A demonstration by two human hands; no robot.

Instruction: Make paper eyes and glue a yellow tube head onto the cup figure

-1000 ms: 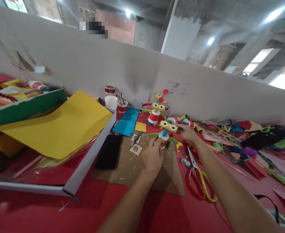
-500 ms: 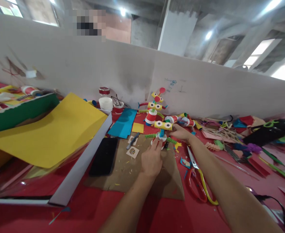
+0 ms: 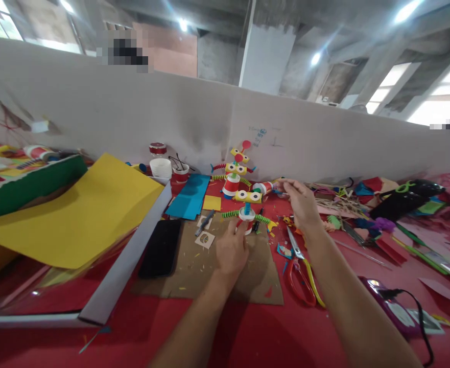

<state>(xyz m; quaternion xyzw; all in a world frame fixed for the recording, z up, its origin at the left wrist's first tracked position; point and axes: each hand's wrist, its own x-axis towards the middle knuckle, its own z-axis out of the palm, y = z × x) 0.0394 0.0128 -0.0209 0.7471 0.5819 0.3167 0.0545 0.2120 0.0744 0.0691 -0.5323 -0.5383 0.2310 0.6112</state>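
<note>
On red table [image 3: 247, 332] we have white-edged box [image 3: 125, 266], yellow sheet [image 3: 75, 214] in it, red material [image 3: 62, 289] beneath. Red-white cup [image 3: 181, 176] holds thin dark wires [image 3: 178, 162]. Our left hand [image 3: 232, 250] grips nearest yellow-faced figure [image 3: 247, 209], upright at far edge of cardboard [image 3: 255, 276]. Our right hand [image 3: 303, 204] raised beside it, fingers bent; we cannot tell whether fingertips pinch anything.

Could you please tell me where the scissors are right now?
In the head view, the scissors lie on the red table, between the right edge of the cardboard and the right forearm.
</note>
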